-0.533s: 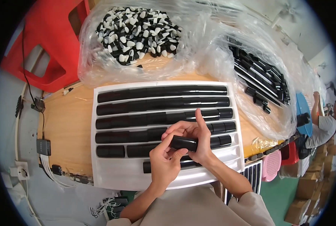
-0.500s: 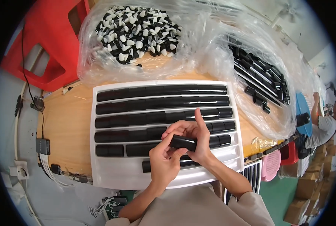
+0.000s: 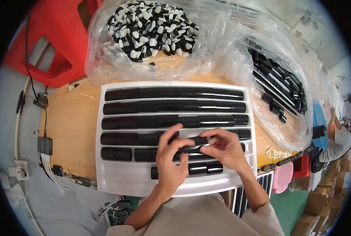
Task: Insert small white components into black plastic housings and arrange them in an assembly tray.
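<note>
My right hand (image 3: 226, 151) pinches a short black cylindrical tube (image 3: 201, 140) between thumb and fingers, above the white tray (image 3: 124, 185). Motion smears the tube's left part. Close by on the left, my left hand (image 3: 170, 159) has its thumb and fingers apart; a fingertip reaches the blurred end of the tube, and I cannot tell whether it touches. Beneath both hands, the tray's grooves hold rows of black tubes (image 3: 175, 93) laid end to end. The nearest row (image 3: 199, 168) is shorter, and my hands partly cover the lower rows.
Behind the tray, clear plastic bags hold a heap of black and white small parts (image 3: 152, 29) and a pile of black tubes (image 3: 279, 78). A red stool (image 3: 45, 47) stands at far left. Cables and a black box (image 3: 45, 146) line the table's left edge. Another person (image 3: 337, 137) sits at far right.
My hands have drawn apart around the tube, which both were touching before. My right hand now pinches it from the right, while my left fingers have spread. The view has shifted slightly.
</note>
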